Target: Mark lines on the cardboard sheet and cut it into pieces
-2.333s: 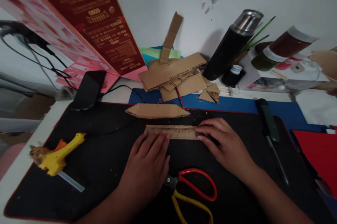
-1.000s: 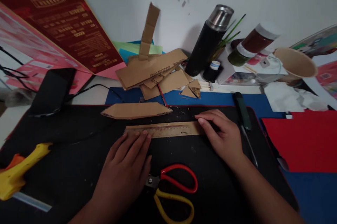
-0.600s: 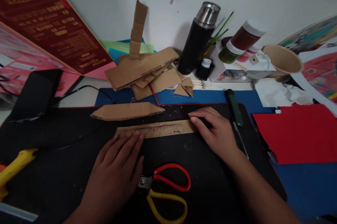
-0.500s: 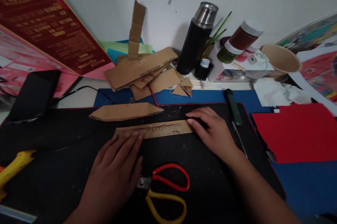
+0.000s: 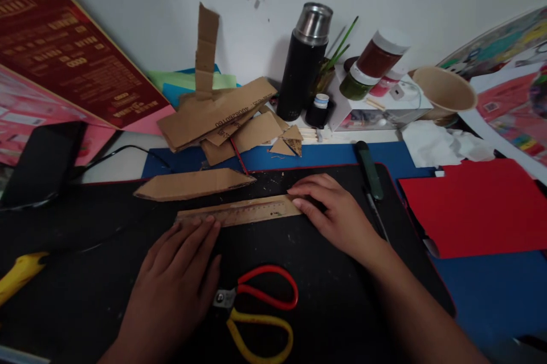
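A clear ruler [image 5: 256, 212] lies along a narrow cardboard strip [image 5: 293, 207] on the black mat. The fingers of my left hand [image 5: 173, 275] rest flat across the left part of both. At the strip's other end my right hand [image 5: 337, 213] has thumb and fingers closed on its tip. Just behind the strip lies a second cardboard piece [image 5: 194, 184] with pointed ends. Scissors [image 5: 267, 287] with one red and one yellow handle lie in front; my left hand hides part of their blades.
Cardboard scraps [image 5: 217, 110] are heaped at the back beside a black thermos [image 5: 303, 62]. A green-handled knife or tool [image 5: 370, 173] lies right of my hand, near red paper [image 5: 474, 210]. A black phone [image 5: 45, 162] and a yellow-handled tool [image 5: 21, 273] are at left.
The whole view has shifted slightly, with most things appearing farther left. Both hands keep their places on the ruler and cardboard strip.
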The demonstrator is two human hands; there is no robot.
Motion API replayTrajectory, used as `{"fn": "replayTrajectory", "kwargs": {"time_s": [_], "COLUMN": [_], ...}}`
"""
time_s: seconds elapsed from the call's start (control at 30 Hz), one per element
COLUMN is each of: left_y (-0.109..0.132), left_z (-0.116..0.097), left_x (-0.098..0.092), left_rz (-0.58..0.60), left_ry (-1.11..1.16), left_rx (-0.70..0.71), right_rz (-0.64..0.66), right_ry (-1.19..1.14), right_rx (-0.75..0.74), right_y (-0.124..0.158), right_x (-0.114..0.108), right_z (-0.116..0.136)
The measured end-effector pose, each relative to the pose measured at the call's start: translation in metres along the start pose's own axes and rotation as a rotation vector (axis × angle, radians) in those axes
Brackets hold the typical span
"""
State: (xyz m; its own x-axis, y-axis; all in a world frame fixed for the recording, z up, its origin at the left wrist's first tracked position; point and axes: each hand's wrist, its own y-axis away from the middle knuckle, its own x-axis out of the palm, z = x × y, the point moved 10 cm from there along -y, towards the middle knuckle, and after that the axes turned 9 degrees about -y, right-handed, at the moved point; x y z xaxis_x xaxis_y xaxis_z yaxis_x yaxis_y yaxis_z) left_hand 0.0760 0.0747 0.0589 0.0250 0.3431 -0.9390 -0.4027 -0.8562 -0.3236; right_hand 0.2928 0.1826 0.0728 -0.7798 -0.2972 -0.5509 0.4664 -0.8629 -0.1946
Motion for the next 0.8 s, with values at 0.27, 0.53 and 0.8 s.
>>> {"fn": "replayTrajectory", "kwargs": {"time_s": [0.27, 0.53, 0.8], "left_y": [0.002, 0.002, 0.003], "left_z": [0.001, 0.002, 0.003], "left_x": [0.003, 0.004, 0.005], "left_rz": [0.021, 0.031, 0.052], "left_ry": [0.004, 0.013, 0.011], "left_rx": [-0.001, -0.001, -0.016], "right_rz": [0.015, 0.001, -0.019], "right_ry": [-0.014, -0.015, 0.051], "right_rx": [-0.017, -0.028, -0.006], "right_y": [0.001, 0.002, 0.004], "right_x": [0.003, -0.004, -0.014], "right_z": [0.004, 0.003, -0.007]}}
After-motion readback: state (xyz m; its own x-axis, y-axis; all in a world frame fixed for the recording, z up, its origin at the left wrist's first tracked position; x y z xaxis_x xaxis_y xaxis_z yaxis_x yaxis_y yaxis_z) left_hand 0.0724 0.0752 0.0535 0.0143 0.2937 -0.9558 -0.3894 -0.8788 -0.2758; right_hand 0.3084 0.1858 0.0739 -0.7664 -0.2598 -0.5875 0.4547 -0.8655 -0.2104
